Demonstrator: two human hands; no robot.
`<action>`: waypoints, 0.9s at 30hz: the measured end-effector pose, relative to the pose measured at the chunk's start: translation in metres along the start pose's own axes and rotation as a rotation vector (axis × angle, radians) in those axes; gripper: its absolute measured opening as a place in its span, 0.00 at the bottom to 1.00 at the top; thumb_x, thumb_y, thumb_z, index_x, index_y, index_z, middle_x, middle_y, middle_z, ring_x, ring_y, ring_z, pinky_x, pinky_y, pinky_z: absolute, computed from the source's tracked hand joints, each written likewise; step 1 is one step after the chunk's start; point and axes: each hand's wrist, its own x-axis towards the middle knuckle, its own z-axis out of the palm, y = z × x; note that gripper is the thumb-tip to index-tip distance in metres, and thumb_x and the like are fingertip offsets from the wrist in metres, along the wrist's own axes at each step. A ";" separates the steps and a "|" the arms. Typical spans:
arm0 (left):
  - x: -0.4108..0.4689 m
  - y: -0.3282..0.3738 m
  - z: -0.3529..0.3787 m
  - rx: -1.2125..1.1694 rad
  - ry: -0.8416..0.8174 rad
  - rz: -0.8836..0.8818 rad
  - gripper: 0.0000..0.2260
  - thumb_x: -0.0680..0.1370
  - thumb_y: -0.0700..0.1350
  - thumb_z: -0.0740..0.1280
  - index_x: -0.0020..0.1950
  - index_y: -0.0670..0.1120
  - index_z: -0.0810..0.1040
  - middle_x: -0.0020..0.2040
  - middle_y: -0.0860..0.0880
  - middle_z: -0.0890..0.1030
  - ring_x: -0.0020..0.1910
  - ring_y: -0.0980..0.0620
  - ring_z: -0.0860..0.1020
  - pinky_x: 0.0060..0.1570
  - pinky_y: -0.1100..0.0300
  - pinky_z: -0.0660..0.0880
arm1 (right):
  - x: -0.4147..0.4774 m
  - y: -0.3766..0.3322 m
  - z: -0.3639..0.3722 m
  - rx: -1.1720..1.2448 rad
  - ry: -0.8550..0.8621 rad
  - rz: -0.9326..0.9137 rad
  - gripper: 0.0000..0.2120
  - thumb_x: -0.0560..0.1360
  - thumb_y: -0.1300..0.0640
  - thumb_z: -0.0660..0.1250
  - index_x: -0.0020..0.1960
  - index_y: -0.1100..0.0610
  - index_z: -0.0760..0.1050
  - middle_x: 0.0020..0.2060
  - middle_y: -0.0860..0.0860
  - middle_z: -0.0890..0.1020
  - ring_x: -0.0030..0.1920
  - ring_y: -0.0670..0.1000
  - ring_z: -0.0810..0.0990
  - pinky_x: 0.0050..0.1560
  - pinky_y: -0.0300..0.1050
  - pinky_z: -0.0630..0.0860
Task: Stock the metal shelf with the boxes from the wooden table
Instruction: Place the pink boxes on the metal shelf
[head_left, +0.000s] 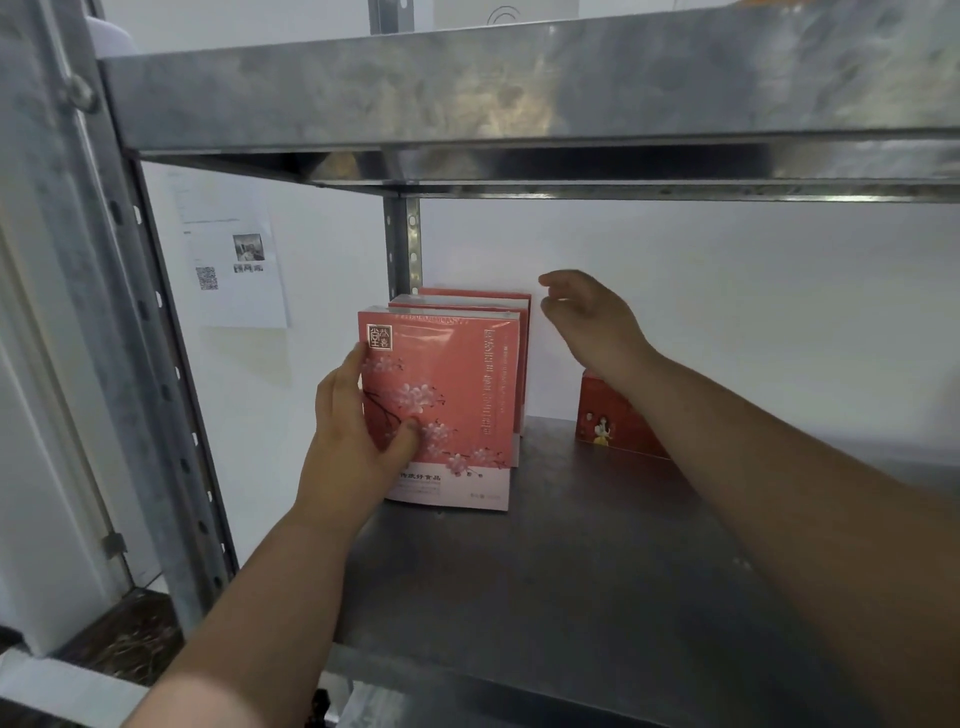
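left hand (358, 431): front box (441, 405) is held at its left edge. The thumb is laid flat on the printed face and the fingers are wrapped round the left side, mostly hidden behind the box.
left arm: extended up from lower left, with the forearm bare and the wrist roughly straight.
right hand (587, 317): raised beside the top right of the box row, not touching it. The fingers are loosely curled, the palm is turned left, and nothing is held.
right arm: reaches in from the lower right, with the forearm crossing in front of the red box (618, 421).
front box: pink, with a blossom print and a white band at the bottom. It stands upright on the metal shelf (571, 545) near the left rear, face toward the camera.
rear boxes (467, 301): two of the same kind are lined up directly behind the front box, and only their tops and right edges are seen. Contact between them cannot be told.
red box: set on the same board, right of the pink row and apart from it, partly covered by the right forearm.
metal shelf: grey steel board, bare in the foreground.
upper board (519, 88): a second steel level seen overhead.
posts: a perforated front post (104, 312) is seen at the left and a rear post (402, 244) just behind the pink row.
wall: white, with a printed sheet (234, 249) carrying a QR code stuck left of the rear post.
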 end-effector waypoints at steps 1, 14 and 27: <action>0.000 0.000 0.000 -0.007 0.002 -0.007 0.40 0.74 0.49 0.73 0.79 0.59 0.53 0.71 0.57 0.63 0.66 0.53 0.71 0.60 0.44 0.77 | -0.011 -0.001 -0.001 -0.029 -0.052 -0.011 0.17 0.82 0.51 0.62 0.71 0.46 0.72 0.69 0.47 0.75 0.65 0.48 0.76 0.58 0.42 0.72; -0.002 0.010 -0.005 -0.052 -0.012 -0.033 0.40 0.72 0.45 0.74 0.78 0.60 0.56 0.69 0.53 0.67 0.64 0.53 0.73 0.62 0.47 0.75 | -0.094 -0.011 0.019 0.008 -0.196 0.054 0.24 0.79 0.46 0.68 0.74 0.43 0.69 0.60 0.45 0.82 0.54 0.43 0.82 0.60 0.50 0.80; -0.014 0.025 -0.012 0.073 0.054 -0.014 0.36 0.74 0.47 0.71 0.78 0.48 0.58 0.74 0.43 0.61 0.74 0.44 0.58 0.70 0.48 0.63 | -0.143 -0.038 0.020 -0.058 -0.187 0.213 0.31 0.79 0.51 0.69 0.79 0.48 0.61 0.64 0.48 0.76 0.59 0.48 0.78 0.61 0.45 0.76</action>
